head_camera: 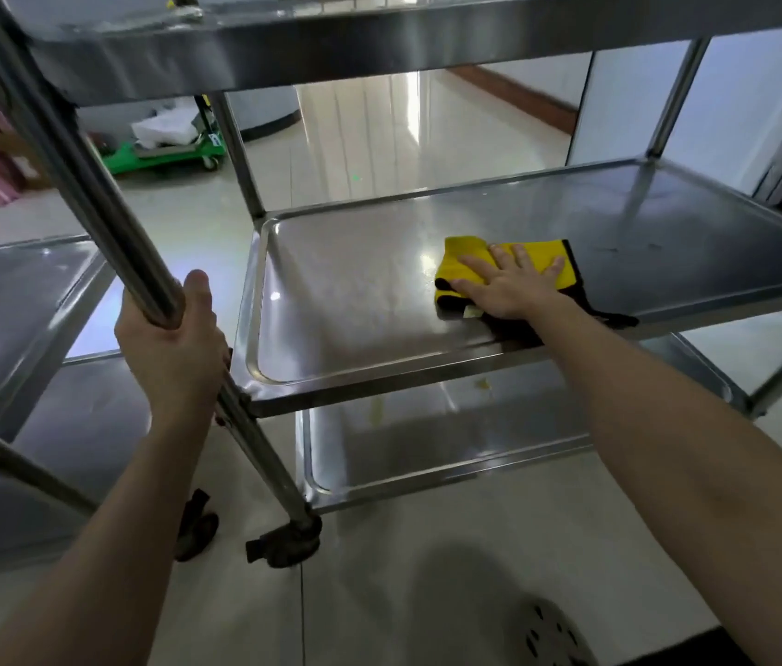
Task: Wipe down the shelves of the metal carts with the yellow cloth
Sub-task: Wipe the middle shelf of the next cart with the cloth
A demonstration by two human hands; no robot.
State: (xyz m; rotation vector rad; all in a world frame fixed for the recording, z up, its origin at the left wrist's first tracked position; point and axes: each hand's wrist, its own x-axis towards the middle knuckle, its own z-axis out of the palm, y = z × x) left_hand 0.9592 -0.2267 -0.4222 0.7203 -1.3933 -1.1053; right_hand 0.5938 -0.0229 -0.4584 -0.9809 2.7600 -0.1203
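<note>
WIPE-DOWN: At the near-left corner of the middle shelf (355,324), the left hand (172,348) clamps its fingers round the corner post (96,194). On the shelf, near its front edge, the right hand (509,288) presses the yellow cloth (463,262), fingers spread flat. Pushed hard, the wheeled cart (427,36) may roll, leaving the shelf's far side unwiped.

Two hands: left hand (172,338) at centre left, right hand (509,286) right of centre. One yellow cloth (461,262). Two metal carts: the near cart (379,394) across the middle, with three shelves, top shelf (379,45), middle shelf (355,290) and bottom shelf (427,449); the second cart (9,300) at the left edge. Two wheels, left wheel (196,526) and right wheel (285,545), at lower centre. One green trolley (163,153), upper left. One floor drain (552,634), bottom edge.
</note>
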